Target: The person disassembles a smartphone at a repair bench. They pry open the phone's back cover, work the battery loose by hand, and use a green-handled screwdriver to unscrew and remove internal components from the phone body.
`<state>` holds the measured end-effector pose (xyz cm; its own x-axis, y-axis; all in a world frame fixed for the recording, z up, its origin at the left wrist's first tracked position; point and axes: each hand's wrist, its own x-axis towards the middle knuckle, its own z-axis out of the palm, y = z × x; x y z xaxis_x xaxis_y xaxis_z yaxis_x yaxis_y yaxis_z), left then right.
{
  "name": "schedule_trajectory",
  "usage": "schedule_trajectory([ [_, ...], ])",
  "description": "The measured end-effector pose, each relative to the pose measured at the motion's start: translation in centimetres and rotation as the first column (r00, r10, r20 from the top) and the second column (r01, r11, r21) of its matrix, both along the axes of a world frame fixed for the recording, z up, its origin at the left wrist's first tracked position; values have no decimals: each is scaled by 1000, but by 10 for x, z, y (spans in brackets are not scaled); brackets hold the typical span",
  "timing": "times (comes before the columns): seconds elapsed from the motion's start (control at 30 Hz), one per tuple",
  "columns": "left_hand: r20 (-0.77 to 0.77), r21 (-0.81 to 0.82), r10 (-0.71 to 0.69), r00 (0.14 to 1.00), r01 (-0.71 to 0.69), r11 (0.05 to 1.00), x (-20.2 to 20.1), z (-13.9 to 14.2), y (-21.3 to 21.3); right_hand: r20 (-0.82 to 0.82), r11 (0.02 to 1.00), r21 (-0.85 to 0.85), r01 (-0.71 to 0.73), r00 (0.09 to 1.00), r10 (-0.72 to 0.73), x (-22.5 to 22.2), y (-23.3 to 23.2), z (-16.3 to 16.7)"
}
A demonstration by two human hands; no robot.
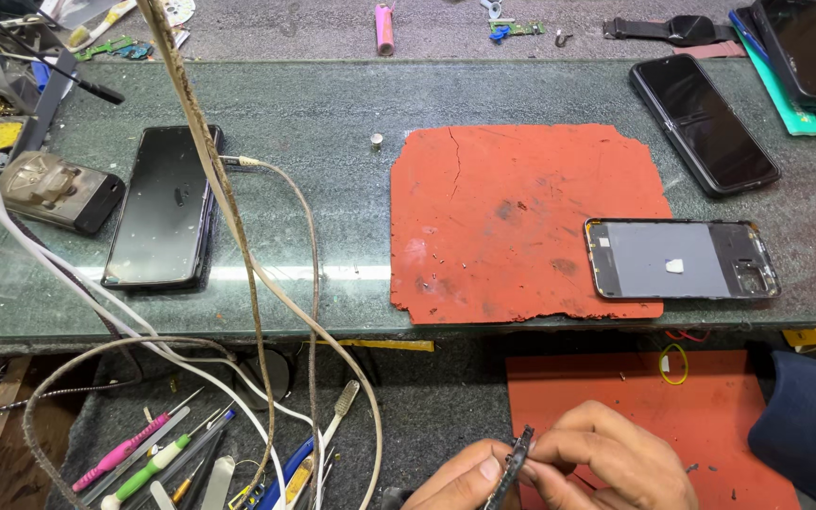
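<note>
At the bottom of the head view my left hand (460, 477) and my right hand (611, 458) pinch a thin dark phone part (518, 455) between them, edge-on to the camera. They hover over a lower red mat (616, 387). On the glass-topped bench above lies a torn red mat (502, 217). A bare phone frame (680, 259) rests on that mat's right edge, with a small white patch inside.
A black phone (164, 206) with a cable plugged in lies at left, beside a small grey device (59, 191). Two more dark phones (705, 123) sit at the back right. Tweezers, screwdrivers and a toothbrush (332, 420) lie at bottom left among trailing cables (266, 312).
</note>
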<state>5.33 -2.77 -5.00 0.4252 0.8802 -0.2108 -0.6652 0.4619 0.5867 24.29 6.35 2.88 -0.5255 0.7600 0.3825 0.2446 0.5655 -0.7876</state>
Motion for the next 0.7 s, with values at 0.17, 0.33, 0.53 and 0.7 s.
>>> schedule_trajectory([
  [0.17, -163, -10, -13, 986, 11, 1000, 0, 11, 4, 15, 999, 37, -22, 1000, 21, 0, 0, -1],
  [0.33, -113, 19, 23, 993, -21, 1000, 4, 11, 4, 38, 1000, -12, -14, 999, 14, 1, -3, 2],
  [0.53, -62, -9, 26, 998, -26, 1000, 4, 13, 4, -10, 997, -70, -30, 1000, 29, 0, -4, -3],
  [0.7, 26, -74, -5, 1000, 7, 997, 1, 21, 5, -8, 988, -96, -120, 993, 120, 3, 3, -4],
])
